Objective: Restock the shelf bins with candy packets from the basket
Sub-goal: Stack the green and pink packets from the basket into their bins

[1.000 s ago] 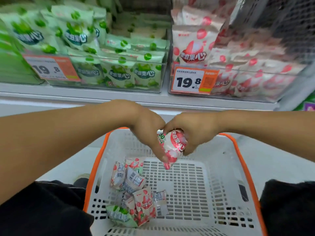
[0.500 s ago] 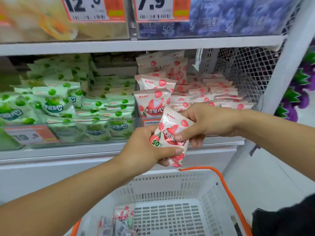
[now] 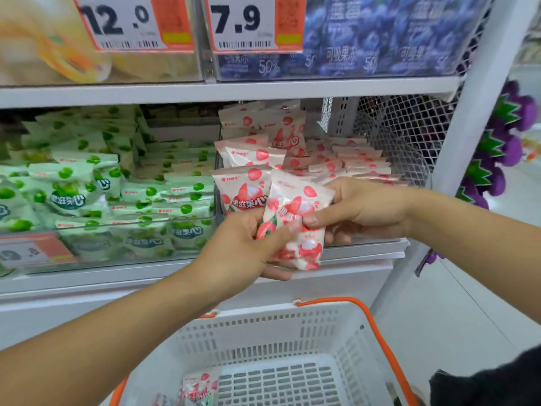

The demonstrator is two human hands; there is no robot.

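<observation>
Both hands have drifted a little to the right and nearer the shelf since half a second ago, carrying the pink candy packet (image 3: 292, 221) with them, so it now hangs upright just in front of the pink bin (image 3: 366, 171). The left hand (image 3: 248, 244) has its grip closed on the packet's lower left part, thumb across the front and fingers behind. The right hand (image 3: 360, 209) pinches the packet's right side, thumb on the printed face and fingers curled behind it. The packet overlaps the front row of matching pink packets standing in that bin. To the left, a clear bin of green packets (image 3: 87, 200) sits on the same shelf, with a blurred price tag (image 3: 32, 253) on its front. On the shelf above, price tags read 12.0 (image 3: 131, 23) and 7.9 (image 3: 251, 23). Near the bottom, the white basket (image 3: 278, 326) with its orange handle holds a few pink packets in its near left corner (image 3: 199, 388).
</observation>
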